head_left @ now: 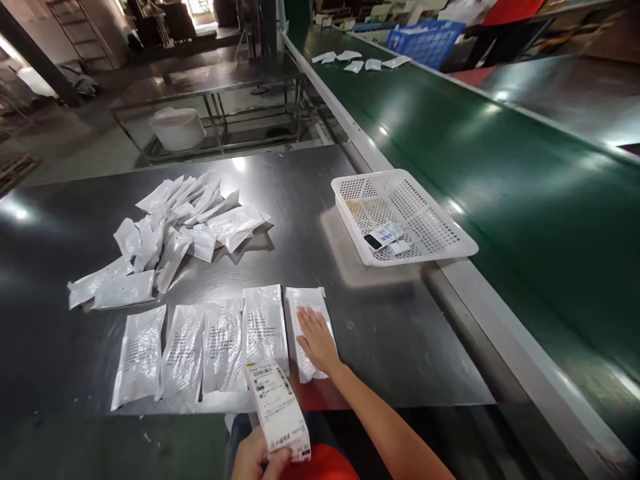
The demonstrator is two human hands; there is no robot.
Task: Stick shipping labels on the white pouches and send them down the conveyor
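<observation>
Pinching the label strip (280, 407) by its near end, fingers closed on it, the left hand (263, 460) sits at six o'clock. Just beyond, the right hand (317, 340) rests flat on a bag (301, 360), fingers extended. From that hand, four more bags (220, 347) line the counter (395, 360) toward nine, a pile (171, 257) lies at ten, a basket (435, 207) at one, the belt (540, 213) at two.
</observation>
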